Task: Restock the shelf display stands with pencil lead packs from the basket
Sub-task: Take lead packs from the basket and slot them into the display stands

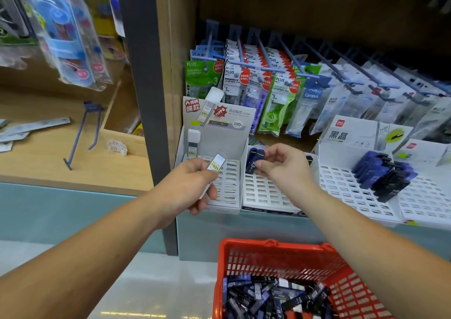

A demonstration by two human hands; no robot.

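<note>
My left hand [192, 184] pinches a clear-and-white lead pack [216, 163] over the left white display stand [228, 184], where one white-capped pack [193, 143] stands upright in a slot. My right hand [284, 166] grips two dark blue lead packs [255, 161] above the slotted middle stand [262, 191]. The red basket [336, 270] below holds several dark lead packs [271, 296]. The stand on the right [341, 187] carries a pile of blue and black packs [384, 174].
Correction tape packets [244, 79] hang on blue hooks behind the stands. A grey shelf post [146, 86] divides this bay from the wooden shelf on the left [48, 157], which has a bare blue hook [85, 133]. More hanging packets [68, 33] are at upper left.
</note>
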